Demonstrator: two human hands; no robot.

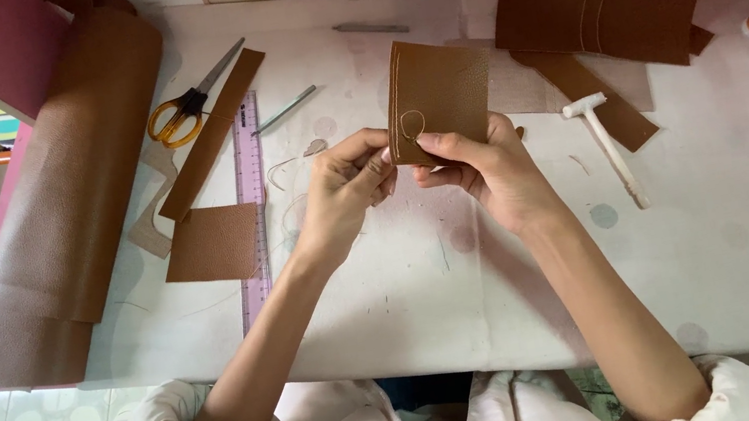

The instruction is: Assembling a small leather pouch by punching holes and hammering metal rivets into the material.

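Leather piece (436,94) raised above desk (426,273), between both hands. Right hand (489,166) pinches lower edge, steadying seam. Left hand (346,190) pinches thread loop (412,123) at stitched edge, keeping it taut. Scissors (181,111) far left of left hand; mallet (609,146) just right of right hand.

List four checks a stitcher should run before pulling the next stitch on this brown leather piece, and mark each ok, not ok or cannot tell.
1. Leather piece held firmly by right hand: ok.
2. Left hand pinching at the stitched edge: ok.
3. Thread loop free of knots: cannot tell.
4. Scissors lying apart from both hands: ok.
5. Needle in the fingers: cannot tell.
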